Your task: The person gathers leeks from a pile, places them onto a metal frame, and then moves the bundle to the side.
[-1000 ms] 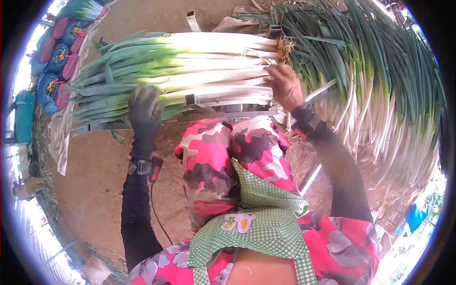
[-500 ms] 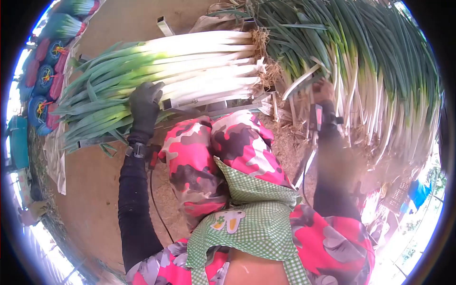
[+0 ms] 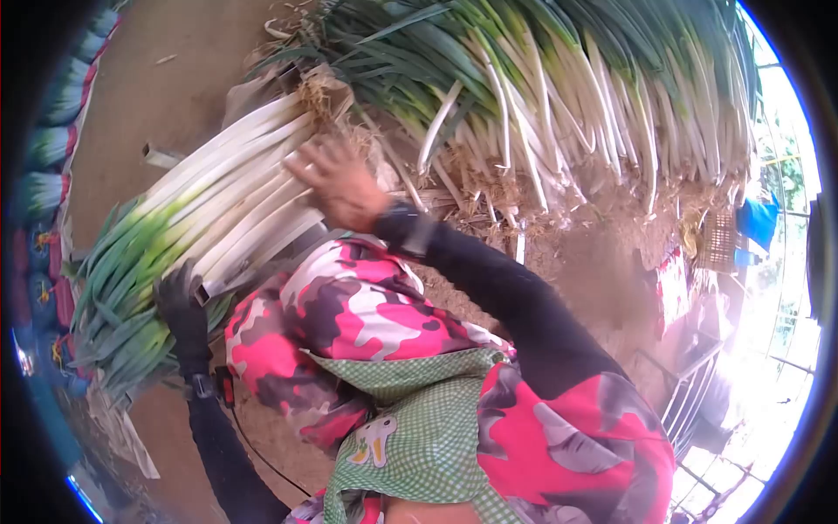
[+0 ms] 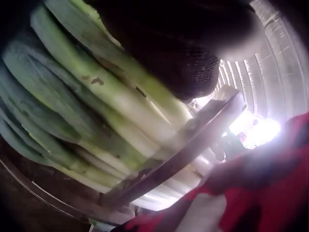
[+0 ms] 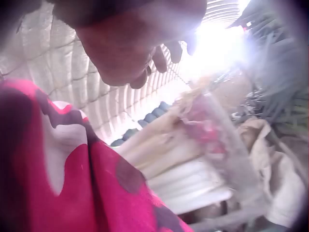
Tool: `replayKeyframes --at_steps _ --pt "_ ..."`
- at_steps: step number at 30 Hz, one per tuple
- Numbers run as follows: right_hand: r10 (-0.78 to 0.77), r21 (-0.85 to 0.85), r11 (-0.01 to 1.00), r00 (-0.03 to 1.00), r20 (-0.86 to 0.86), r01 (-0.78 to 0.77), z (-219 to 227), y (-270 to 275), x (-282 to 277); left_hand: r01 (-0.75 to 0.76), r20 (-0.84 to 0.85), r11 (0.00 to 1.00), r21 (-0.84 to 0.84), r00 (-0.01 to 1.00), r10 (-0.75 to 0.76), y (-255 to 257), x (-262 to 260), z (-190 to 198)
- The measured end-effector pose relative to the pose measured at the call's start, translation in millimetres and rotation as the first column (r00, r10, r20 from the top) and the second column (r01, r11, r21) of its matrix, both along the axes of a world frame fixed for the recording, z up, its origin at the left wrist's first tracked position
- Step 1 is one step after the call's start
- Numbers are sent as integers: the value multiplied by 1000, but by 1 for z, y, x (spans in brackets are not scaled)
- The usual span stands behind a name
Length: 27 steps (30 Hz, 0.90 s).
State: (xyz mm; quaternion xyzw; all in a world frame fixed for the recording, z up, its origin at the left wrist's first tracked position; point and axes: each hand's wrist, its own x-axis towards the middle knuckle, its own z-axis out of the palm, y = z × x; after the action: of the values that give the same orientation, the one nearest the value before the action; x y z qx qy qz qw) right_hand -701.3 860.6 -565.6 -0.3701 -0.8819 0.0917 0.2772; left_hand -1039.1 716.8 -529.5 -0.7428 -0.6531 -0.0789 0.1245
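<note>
A thick bundle of long green onions point(image 3: 231, 188) lies across a metal frame point(image 3: 253, 271) in front of the knees, white ends with roots pointing to the pile side. My left hand point(image 3: 182, 310), in a dark glove, rests on the green leaves beside the frame's upright. In the left wrist view the dark glove point(image 4: 164, 53) covers part of the stalks point(image 4: 111, 96). Over the root ends, my bare right hand point(image 3: 340, 183) is spread with fingers apart. The right wrist view shows that hand point(image 5: 140, 48) above the blurred white stalks point(image 5: 183, 169), with nothing in its fingers.
A large pile of loose green onions point(image 3: 559, 96) lies at the back right. Bundled onions point(image 3: 48, 148) line the far left. A cloth point(image 5: 277, 179) lies by the frame. A basket point(image 3: 717, 244) and blue cloth point(image 3: 758, 220) are at far right.
The head view has turned, so the bundle now appears slanted. My right hand went from the root ends to the loose pile, then came back over the root ends. The left hand stays on the leaves.
</note>
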Motion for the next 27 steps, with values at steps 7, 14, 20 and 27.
replayKeyframes --at_steps 7,14,20,27 --pt "172 -84 981 983 -62 -176 -11 -4 14 -100 -54 991 91 993 105 -11 13 -17" --pt "-471 -79 881 858 -203 466 -43 47 162 -101 -90 991 87 990 109 -6 15 -17" --pt "-821 27 444 394 414 896 -89 69 266 -102 -55 994 37 993 104 -3 13 -15" --pt "-889 -161 395 421 181 904 -88 91 297 -38 -46 997 63 998 41 -4 9 -15"
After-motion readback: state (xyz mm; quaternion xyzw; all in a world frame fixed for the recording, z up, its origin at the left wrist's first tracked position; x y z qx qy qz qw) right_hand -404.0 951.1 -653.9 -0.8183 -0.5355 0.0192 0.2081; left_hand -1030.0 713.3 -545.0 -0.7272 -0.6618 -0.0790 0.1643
